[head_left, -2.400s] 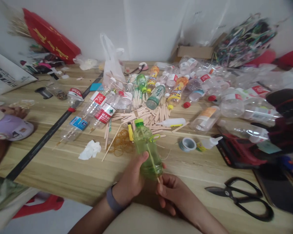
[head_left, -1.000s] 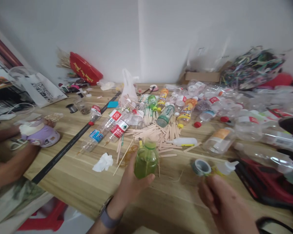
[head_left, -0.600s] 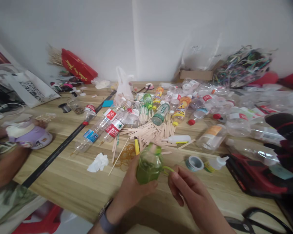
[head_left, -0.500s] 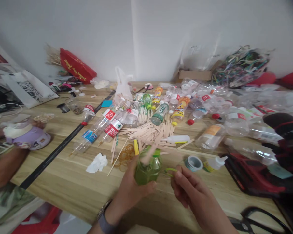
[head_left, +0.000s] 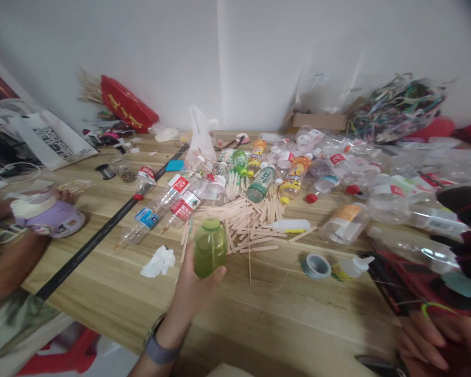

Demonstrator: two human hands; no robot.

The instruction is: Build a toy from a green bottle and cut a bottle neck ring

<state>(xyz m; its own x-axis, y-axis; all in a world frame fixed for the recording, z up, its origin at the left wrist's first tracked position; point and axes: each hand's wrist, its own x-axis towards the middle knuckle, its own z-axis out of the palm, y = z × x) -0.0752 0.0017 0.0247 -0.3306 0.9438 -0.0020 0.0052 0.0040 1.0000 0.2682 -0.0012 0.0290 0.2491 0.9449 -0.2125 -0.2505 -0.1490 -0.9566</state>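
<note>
My left hand (head_left: 194,290) is wrapped round a green plastic bottle (head_left: 210,248), held upright over the table with its green top uppermost. At the lower right, my right hand (head_left: 435,340) has curled fingers around a thin yellow-green ring (head_left: 437,308), beside a red and black case (head_left: 400,280). The handle of black scissors (head_left: 377,364) shows partly next to that hand. Flat wooden sticks (head_left: 259,220) lie in a pile behind the bottle, and a thin stick (head_left: 249,251) rests across them. A roll of tape (head_left: 316,266) lies between my hands.
Many clear plastic bottles (head_left: 345,222) cover the back right. A white glue bottle (head_left: 292,225) and another glue bottle (head_left: 353,266) lie nearby. Crumpled tissue (head_left: 159,262) and a black strip (head_left: 98,246) are at left. Another person's arm (head_left: 15,264) reaches in beside a purple object (head_left: 57,217).
My left hand has moved left and slightly up with the green bottle. My right hand has moved far right with the ring. The wooden stick over the bottle no longer shows there.
</note>
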